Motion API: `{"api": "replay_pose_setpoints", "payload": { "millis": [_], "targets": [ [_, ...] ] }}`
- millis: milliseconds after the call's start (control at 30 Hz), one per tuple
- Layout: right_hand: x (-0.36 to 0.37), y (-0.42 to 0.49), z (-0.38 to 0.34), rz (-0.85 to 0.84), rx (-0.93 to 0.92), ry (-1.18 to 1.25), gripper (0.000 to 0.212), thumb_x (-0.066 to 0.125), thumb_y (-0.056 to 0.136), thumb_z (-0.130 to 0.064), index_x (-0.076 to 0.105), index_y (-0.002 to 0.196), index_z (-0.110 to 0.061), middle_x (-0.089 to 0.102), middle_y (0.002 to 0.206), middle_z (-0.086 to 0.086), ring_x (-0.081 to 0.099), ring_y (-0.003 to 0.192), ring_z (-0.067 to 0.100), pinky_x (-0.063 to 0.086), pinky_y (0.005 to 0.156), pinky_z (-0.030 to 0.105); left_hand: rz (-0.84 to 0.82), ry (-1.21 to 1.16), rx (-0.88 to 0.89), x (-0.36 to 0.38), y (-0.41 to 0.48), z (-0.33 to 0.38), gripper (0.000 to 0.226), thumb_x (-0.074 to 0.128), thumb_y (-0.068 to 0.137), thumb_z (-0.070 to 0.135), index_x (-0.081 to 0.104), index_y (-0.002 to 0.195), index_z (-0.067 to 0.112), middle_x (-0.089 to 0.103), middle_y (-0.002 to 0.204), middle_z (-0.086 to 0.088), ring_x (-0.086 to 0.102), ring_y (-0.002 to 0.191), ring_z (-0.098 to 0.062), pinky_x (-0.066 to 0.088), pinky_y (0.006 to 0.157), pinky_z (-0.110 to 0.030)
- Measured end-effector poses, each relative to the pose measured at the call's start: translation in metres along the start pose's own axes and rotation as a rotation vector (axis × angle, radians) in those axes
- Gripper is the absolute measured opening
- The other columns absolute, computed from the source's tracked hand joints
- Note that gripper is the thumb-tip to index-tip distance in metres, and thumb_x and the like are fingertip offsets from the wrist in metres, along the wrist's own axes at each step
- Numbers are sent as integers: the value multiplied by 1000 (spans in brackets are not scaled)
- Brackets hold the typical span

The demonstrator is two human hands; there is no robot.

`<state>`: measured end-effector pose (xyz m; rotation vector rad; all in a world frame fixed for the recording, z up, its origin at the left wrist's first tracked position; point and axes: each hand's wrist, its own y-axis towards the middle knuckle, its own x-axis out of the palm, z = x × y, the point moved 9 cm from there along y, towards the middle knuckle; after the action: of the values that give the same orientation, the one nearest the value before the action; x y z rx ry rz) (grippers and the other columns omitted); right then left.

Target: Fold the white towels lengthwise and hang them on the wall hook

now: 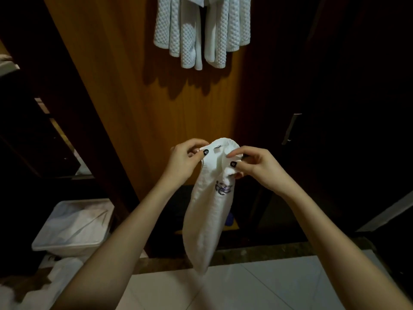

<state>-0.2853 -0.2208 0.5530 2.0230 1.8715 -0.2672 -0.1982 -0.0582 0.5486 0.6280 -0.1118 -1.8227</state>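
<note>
A small white towel (206,215) with a dark embroidered mark hangs down in a narrow fold in front of me. My left hand (186,159) pinches its top left edge, thumb on the cloth. My right hand (254,165) pinches the top right part, with bunched fabric between thumb and fingers. Several white waffle-textured towels (201,32) hang high on the wooden wall panel (134,97); the hook itself is out of view above the frame.
A white bin (73,227) lined with a white bag stands low on the left, with more white cloth (44,285) heaped beside it. A dark door with a metal handle (290,128) is on the right. Pale floor tiles (245,287) lie below.
</note>
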Motion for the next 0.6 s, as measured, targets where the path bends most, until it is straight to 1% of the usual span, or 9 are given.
{"api": "replay_pose_setpoints", "payload": {
  "millis": [33,67,167,233,333,400,467,533,600],
  "targets": [
    [3,2,-7,-14,-20,-5,22,64,89,-2,73,97,-21,67,87,30,65,82,48,53,80,61,7,-25,19,-2,0,4,25,65,85,4,64,88,29,63,81,15,54,71,0,45,64,-12],
    [5,3,-12,-32,-29,-10,23,65,88,-2,73,96,-23,70,88,23,68,83,41,54,82,58,16,-48,33,-4,0,7,28,66,85,3,61,85,31,62,81,13,54,70,0,45,62,-13],
    [21,9,-14,-170,16,-26,25,69,85,-2,69,104,-19,76,95,4,72,94,15,56,91,38,3,-84,56,-7,1,13,29,68,84,2,58,79,29,62,80,10,56,70,0,44,61,-13],
    [30,11,-18,-239,17,-81,24,68,86,-2,67,107,-14,76,96,0,70,98,8,55,92,30,-28,-97,54,-6,2,13,27,69,83,2,59,78,26,62,79,9,58,71,1,43,63,-12],
    [25,15,-37,-143,-92,-269,9,66,90,-11,72,97,-11,75,84,1,71,82,4,56,82,24,-51,-172,28,-6,3,11,25,71,81,0,60,77,22,65,78,5,60,71,1,45,63,-13],
    [24,17,-52,-75,-190,-367,11,66,90,-17,74,93,-10,71,80,-2,66,76,3,51,72,16,-57,-241,29,-6,4,13,23,71,80,-2,61,76,19,65,76,3,61,69,2,47,63,-12],
    [21,20,-61,-5,-240,-452,13,69,88,-23,74,92,-12,62,86,-3,57,78,6,45,67,17,-66,-301,31,-6,5,17,22,71,79,-2,62,75,18,66,76,2,62,71,-1,50,65,-17],
    [19,23,-66,48,-255,-521,16,70,86,-30,74,93,-16,52,91,-3,48,80,5,41,66,16,-101,-329,26,-5,5,20,20,70,81,-1,64,77,18,68,78,3,65,76,-6,53,69,-21],
    [20,25,-70,65,-273,-588,18,68,86,-34,72,92,-17,50,95,-6,43,86,5,38,72,15,-142,-338,23,-5,4,22,18,66,84,-1,65,82,17,71,80,7,66,79,-7,54,71,-20]
  ]
}}
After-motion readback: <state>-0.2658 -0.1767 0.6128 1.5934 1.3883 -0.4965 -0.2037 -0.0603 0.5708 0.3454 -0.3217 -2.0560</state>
